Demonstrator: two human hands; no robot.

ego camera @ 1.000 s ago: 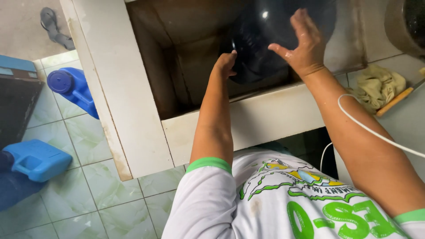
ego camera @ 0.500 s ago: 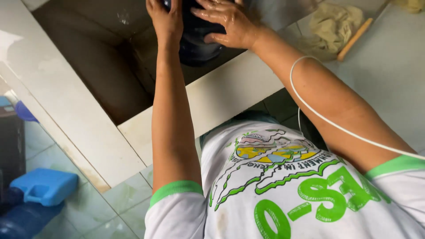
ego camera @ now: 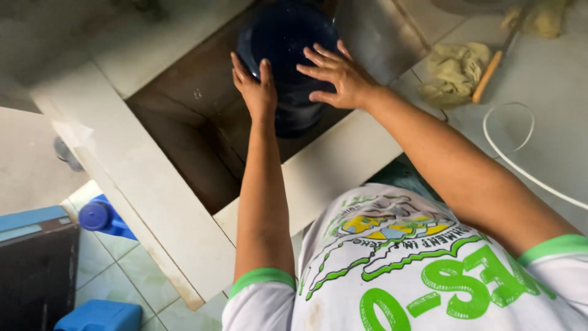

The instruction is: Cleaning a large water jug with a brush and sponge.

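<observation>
A large dark blue water bottle [ego camera: 285, 37] stands in a deep, tiled sink basin [ego camera: 184, 141]. My left hand [ego camera: 254, 89] presses flat against the bottle's near left side. My right hand [ego camera: 337, 76] lies on its near right side with fingers spread. Both hands grip the bottle between them. The bottle's lower part is in shadow inside the basin.
A white tiled counter [ego camera: 551, 73] on the right carries a crumpled yellowish cloth [ego camera: 456, 70], a stick with an orange handle [ego camera: 487, 76] and a white cable [ego camera: 520, 141]. Blue jugs [ego camera: 104, 217] and a blue container [ego camera: 98, 315] sit on the tiled floor at left, beside a dark box [ego camera: 33, 270].
My view has swung and closed in on the basin. Both hands have stayed on the dark bottle, shifting lower on its near side.
</observation>
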